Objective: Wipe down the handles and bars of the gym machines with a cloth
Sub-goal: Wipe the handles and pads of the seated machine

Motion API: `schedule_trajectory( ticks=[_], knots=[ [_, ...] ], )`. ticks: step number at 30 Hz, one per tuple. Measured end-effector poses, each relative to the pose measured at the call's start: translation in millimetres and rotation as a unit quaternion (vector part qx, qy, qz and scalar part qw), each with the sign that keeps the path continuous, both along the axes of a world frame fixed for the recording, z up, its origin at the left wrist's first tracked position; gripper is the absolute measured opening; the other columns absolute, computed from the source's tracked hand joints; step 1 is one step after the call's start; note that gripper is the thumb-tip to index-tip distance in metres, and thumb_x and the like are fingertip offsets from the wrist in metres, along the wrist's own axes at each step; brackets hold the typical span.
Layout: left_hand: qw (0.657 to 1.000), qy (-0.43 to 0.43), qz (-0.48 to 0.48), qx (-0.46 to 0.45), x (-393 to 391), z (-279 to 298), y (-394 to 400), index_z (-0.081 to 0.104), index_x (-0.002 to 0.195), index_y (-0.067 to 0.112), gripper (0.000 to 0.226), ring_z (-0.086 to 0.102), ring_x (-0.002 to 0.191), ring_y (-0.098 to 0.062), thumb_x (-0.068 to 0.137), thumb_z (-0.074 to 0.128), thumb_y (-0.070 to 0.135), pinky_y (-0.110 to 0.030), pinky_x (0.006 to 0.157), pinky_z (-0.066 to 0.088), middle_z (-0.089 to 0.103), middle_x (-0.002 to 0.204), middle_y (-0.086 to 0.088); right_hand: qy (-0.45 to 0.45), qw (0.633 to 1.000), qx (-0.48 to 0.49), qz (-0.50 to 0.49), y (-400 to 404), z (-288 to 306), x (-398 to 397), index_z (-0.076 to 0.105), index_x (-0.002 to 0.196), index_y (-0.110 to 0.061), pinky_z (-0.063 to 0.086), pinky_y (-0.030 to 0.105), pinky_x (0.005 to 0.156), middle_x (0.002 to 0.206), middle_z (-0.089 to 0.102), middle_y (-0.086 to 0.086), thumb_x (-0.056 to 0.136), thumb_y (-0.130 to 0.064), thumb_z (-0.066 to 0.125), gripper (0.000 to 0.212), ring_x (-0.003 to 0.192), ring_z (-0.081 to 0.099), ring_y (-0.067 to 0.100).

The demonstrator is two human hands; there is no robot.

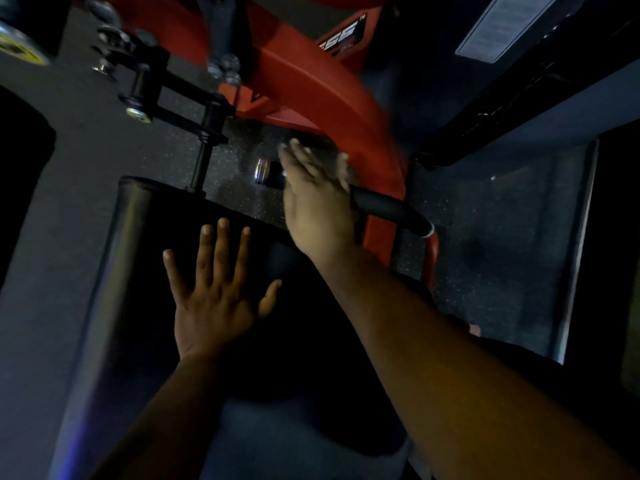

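Observation:
A red gym machine frame (311,88) arcs across the upper middle of the view. From it juts a black padded handle (384,206) with a chrome end cap (262,171). My right hand (317,199) lies over the handle with its fingers stretched out and blurred; no cloth shows in it. My left hand (214,299) rests flat, fingers spread, on a black padded seat (138,258) below the handle. No cloth is visible anywhere.
A black adjustment bracket with bolts (166,91) stands at the upper left above the pad. Dark speckled rubber floor (242,147) lies beneath. A dark wall panel and frame (519,98) run along the right. A yellow-labelled part (20,46) sits at the far upper left.

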State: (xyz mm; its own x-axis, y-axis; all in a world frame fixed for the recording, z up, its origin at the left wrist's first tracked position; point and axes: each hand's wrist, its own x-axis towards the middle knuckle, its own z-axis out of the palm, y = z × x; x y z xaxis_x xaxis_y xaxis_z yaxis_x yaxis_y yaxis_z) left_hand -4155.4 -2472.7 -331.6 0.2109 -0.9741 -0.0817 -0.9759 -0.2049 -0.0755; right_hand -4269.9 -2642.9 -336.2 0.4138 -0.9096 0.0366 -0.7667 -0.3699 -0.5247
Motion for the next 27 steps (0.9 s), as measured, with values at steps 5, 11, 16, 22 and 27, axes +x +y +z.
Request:
schedule_trajectory(
  ticks=[5, 11, 16, 22, 27],
  knots=[
    [1.000, 0.009, 0.006, 0.009, 0, 1, -1, 0.021, 0.164, 0.020, 0.087, 0.005, 0.159, -0.026, 0.094, 0.030, 0.071, -0.069, 0.122, -0.001, 0.007, 0.173, -0.010, 0.116, 0.992, -0.021, 0.040, -11, 13, 20, 0.056, 0.140, -0.021, 0.042, 0.046, 0.101, 0.125, 0.065, 0.005, 0.103, -0.055, 0.042, 0.052, 0.111, 0.065, 0.028],
    [1.000, 0.007, 0.008, 0.013, 1, 0, 0, 0.014, 0.165, 0.021, 0.088, 0.002, 0.160, -0.025, 0.096, 0.030, 0.072, -0.069, 0.122, 0.000, 0.003, 0.173, -0.007, 0.178, 0.964, 0.191, 0.040, -51, 20, -6, 0.059, 0.095, -0.022, 0.041, 0.036, 0.070, 0.098, 0.067, 0.006, 0.068, -0.099, 0.044, 0.082, 0.095, 0.065, 0.030],
    [1.000, 0.007, 0.006, 0.016, 0, 2, 0, 0.014, 0.165, 0.021, 0.088, 0.002, 0.160, -0.025, 0.096, 0.030, 0.074, -0.069, 0.122, 0.001, 0.004, 0.173, -0.008, 0.089, 0.938, 0.316, 0.114, -72, 27, 25, 0.049, 0.115, -0.025, 0.049, 0.035, 0.084, 0.120, 0.062, -0.002, 0.063, -0.072, 0.084, 0.078, 0.109, 0.059, 0.020],
    [1.000, 0.009, 0.006, 0.014, 1, 1, -1, 0.016, 0.165, 0.021, 0.087, 0.002, 0.160, -0.025, 0.096, 0.028, 0.073, -0.069, 0.122, 0.000, 0.003, 0.173, -0.007, 0.129, 0.990, 0.005, 0.053, -17, 12, 7, 0.056, 0.130, -0.017, 0.047, 0.041, 0.091, 0.128, 0.058, 0.005, 0.085, -0.045, 0.076, 0.057, 0.112, 0.062, 0.027],
    [1.000, 0.005, 0.006, 0.012, 1, 0, 0, 0.017, 0.165, 0.022, 0.087, 0.005, 0.159, -0.026, 0.096, 0.030, 0.073, -0.069, 0.122, 0.001, 0.005, 0.173, -0.007, 0.195, 0.977, 0.068, 0.056, -30, 21, 23, 0.060, 0.125, -0.023, 0.045, 0.035, 0.078, 0.118, 0.066, 0.002, 0.085, -0.051, 0.075, 0.051, 0.106, 0.066, 0.025]
  ],
)
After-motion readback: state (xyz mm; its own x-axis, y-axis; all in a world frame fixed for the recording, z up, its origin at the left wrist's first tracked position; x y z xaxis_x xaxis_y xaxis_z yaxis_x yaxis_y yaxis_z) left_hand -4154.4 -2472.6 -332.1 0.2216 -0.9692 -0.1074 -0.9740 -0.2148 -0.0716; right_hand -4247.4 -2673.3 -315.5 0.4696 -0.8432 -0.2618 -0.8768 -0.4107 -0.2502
